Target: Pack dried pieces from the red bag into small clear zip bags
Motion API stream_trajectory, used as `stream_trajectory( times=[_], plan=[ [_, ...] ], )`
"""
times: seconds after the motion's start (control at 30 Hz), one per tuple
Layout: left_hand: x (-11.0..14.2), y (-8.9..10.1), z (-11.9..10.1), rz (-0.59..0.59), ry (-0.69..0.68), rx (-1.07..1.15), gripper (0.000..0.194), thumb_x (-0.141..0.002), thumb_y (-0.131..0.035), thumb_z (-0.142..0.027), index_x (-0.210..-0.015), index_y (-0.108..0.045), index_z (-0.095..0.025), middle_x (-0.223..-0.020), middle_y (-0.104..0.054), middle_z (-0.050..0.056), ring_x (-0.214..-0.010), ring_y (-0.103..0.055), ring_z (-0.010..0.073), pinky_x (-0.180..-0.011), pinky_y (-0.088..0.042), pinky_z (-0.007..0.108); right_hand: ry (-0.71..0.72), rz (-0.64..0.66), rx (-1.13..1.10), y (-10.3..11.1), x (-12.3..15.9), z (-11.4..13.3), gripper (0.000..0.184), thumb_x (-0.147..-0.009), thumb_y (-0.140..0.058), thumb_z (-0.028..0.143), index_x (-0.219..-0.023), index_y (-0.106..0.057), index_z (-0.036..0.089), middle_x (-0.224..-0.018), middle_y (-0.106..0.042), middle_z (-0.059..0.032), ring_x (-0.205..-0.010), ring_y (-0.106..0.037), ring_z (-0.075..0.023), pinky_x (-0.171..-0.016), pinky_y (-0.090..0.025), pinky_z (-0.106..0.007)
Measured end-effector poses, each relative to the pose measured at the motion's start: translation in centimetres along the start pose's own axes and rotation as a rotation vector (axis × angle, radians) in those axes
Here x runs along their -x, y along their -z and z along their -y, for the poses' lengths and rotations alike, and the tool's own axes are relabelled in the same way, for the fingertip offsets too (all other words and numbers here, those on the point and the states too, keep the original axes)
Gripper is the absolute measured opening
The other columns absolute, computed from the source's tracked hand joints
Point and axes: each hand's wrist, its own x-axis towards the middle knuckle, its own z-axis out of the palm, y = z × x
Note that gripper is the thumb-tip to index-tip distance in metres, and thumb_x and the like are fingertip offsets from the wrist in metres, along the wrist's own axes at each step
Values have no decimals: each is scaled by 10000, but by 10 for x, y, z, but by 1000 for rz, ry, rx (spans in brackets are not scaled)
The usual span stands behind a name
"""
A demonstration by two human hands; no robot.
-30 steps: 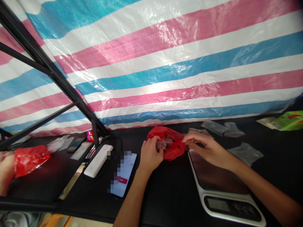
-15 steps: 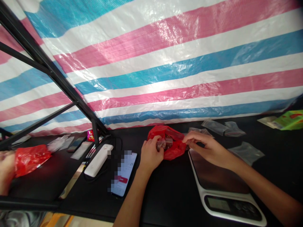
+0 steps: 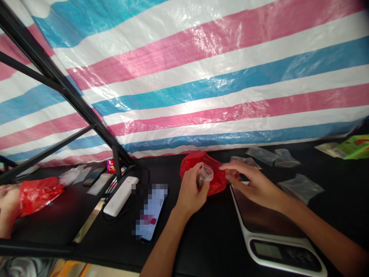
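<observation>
A red plastic bag (image 3: 215,184) lies on the black table between my hands. My left hand (image 3: 192,192) pinches a small clear zip bag (image 3: 205,174) with dark pieces in it, held in front of the red bag. My right hand (image 3: 253,182) rests at the red bag's right edge, over the far corner of a kitchen scale (image 3: 268,227); its fingers are curled and pressed together at the bag, and what they hold is hidden.
A phone (image 3: 151,213) and a white power bank (image 3: 120,196) lie to the left. Several empty clear bags (image 3: 300,186) sit at the right, a green packet (image 3: 353,147) beyond. At far left another person's hand (image 3: 7,206) holds a red bag (image 3: 37,192). A striped tarp (image 3: 201,77) hangs behind.
My left hand has lifted the small clear bag up out of the red bag's mouth. My right hand has shifted slightly along the red bag's edge.
</observation>
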Motion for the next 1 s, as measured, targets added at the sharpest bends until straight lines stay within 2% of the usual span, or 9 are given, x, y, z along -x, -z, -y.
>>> stream_trajectory(
  times=[0.17,0.33,0.4,0.5,0.6,0.7,0.77,0.9,1.0],
  plan=[
    [4,-5,-10,131,-85,52,495,-1014,-563,-289,-1499,-479,-237,-1424,-650,123,-1291,-617,295,-1141,-461,493,80,84,-11,-6,2,6,276,-1033,-594,324,-1298,-669,334,-1130,-697,-78,-970,-667,-240,-870,-561,-385],
    [6,-5,-15,214,-117,83,494,-1042,-518,-329,-1520,-447,-227,-1450,-636,124,-1328,-584,304,-1160,-426,501,78,-14,13,-2,1,16,119,-1016,-610,302,-1102,-692,310,-1288,-644,-92,-1237,-599,-290,-1064,-478,-435],
    [5,-3,-16,203,-131,102,502,-1043,-513,-342,-1524,-433,-220,-1396,-659,126,-1294,-594,300,-1146,-430,493,35,-38,-21,7,1,15,90,-1022,-601,335,-1065,-671,299,-1299,-645,-89,-1255,-590,-301,-1088,-452,-448],
    [4,-1,-17,163,-145,115,422,-1059,-462,-320,-1466,-484,-211,-1263,-685,122,-1195,-619,281,-1084,-463,466,-70,-26,-81,29,1,10,167,-1019,-597,426,-970,-654,277,-1046,-691,-59,-1012,-651,-275,-887,-512,-390],
    [3,1,-17,125,-155,109,334,-1077,-402,-277,-1359,-566,-206,-1130,-695,108,-1091,-634,257,-1009,-487,438,-156,80,-74,50,3,2,298,-1000,-603,495,-839,-632,246,-790,-610,-23,-729,-572,-206,-645,-435,-329],
    [2,2,-17,97,-171,81,315,-1085,-371,-249,-1283,-609,-195,-1099,-706,112,-1040,-637,247,-983,-490,436,-257,305,-83,59,4,-5,351,-1005,-583,502,-786,-618,230,-705,-578,-14,-648,-541,-184,-573,-379,-314],
    [1,2,-16,83,-183,62,309,-1086,-367,-235,-1244,-629,-189,-1102,-714,118,-1026,-637,247,-970,-493,436,-278,378,-15,59,4,-9,305,-992,-612,473,-812,-660,232,-727,-633,-19,-670,-584,-198,-592,-415,-313],
    [2,-1,-15,52,-224,39,276,-1075,-397,-211,-1182,-651,-188,-1049,-719,106,-971,-639,240,-922,-499,421,-126,251,161,59,1,-17,174,-977,-653,418,-1002,-733,265,-1024,-747,-47,-940,-680,-261,-834,-506,-361],
    [4,-1,-15,27,-252,38,255,-1063,-416,-187,-1155,-653,-196,-1022,-717,93,-957,-639,235,-912,-496,412,-88,167,217,61,-1,-24,216,-1021,-588,427,-1007,-725,261,-1049,-746,-61,-980,-684,-265,-871,-499,-370]
  ],
)
